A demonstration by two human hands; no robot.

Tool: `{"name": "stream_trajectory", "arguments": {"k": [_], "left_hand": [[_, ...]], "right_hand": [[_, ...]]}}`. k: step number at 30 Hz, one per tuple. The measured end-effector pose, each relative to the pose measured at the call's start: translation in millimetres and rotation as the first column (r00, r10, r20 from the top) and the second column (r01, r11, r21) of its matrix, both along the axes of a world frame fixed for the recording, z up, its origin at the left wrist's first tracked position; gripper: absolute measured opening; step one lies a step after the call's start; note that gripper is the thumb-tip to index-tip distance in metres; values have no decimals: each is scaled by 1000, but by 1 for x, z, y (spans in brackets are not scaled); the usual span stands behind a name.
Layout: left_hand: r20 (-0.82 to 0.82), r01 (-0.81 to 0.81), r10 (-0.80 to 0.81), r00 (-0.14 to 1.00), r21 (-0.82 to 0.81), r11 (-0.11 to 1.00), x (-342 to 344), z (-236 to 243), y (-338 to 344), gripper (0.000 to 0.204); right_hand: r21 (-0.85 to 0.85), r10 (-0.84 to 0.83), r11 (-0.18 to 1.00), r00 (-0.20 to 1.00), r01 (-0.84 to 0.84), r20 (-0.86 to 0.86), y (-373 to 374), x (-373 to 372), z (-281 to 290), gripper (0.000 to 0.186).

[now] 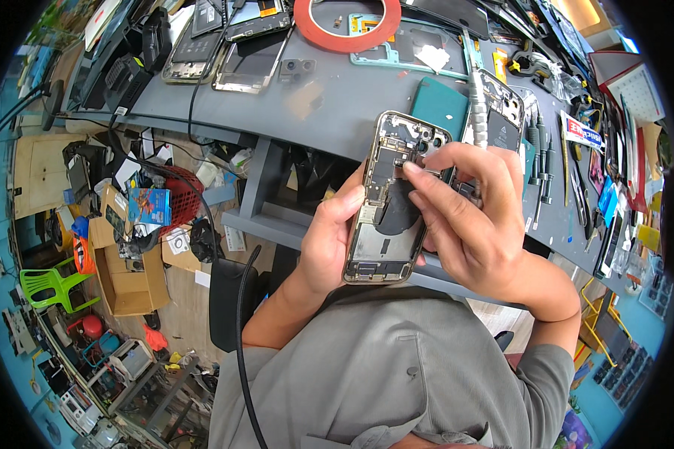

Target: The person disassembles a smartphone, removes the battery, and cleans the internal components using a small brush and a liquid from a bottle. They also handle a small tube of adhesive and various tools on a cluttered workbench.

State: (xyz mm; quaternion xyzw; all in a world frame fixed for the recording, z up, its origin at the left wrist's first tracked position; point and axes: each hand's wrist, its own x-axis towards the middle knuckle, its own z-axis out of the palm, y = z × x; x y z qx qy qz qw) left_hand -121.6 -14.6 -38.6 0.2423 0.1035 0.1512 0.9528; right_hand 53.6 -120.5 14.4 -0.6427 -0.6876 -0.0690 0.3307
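My left hand (pixel 328 241) grips an opened phone housing (pixel 388 217) by its left edge, holding it above the desk's front edge with its inner parts facing up. My right hand (pixel 468 217) rests over the housing's right side. Its fingertips pinch at a small part near the camera end of the housing. A white-handled screwdriver (pixel 477 108) rises from behind my right hand. Whether that hand grips it is hidden by the fingers.
The grey workbench (pixel 329 112) carries a red tape ring (pixel 346 24), a teal phone frame (pixel 404 46), other opened phones (pixel 251 60), a teal case (pixel 438 105) and several tools at the right (pixel 543 161). Below left are cardboard boxes (pixel 131 280), a green plastic chair (pixel 51 286) and cables.
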Motion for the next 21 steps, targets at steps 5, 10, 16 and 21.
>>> {"name": "stream_trajectory", "arguments": {"k": [5, 10, 16, 21], "left_hand": [[-69, -100, 102, 992, 26, 995, 1, 6, -5, 64], [3, -117, 117, 993, 25, 993, 1, 3, -4, 61], [-16, 9, -9, 1000, 37, 999, 1, 5, -1, 65], [-99, -6, 16, 995, 95, 995, 4, 9, -3, 67]], "right_hand": [[15, 58, 998, 996, -60, 72, -2, -6, 2, 57], [-13, 73, 997, 996, -72, 50, -3, -8, 6, 52], [-9, -18, 1000, 999, 18, -33, 10, 7, 15, 40], [-49, -16, 999, 999, 14, -41, 13, 11, 17, 34]]}}
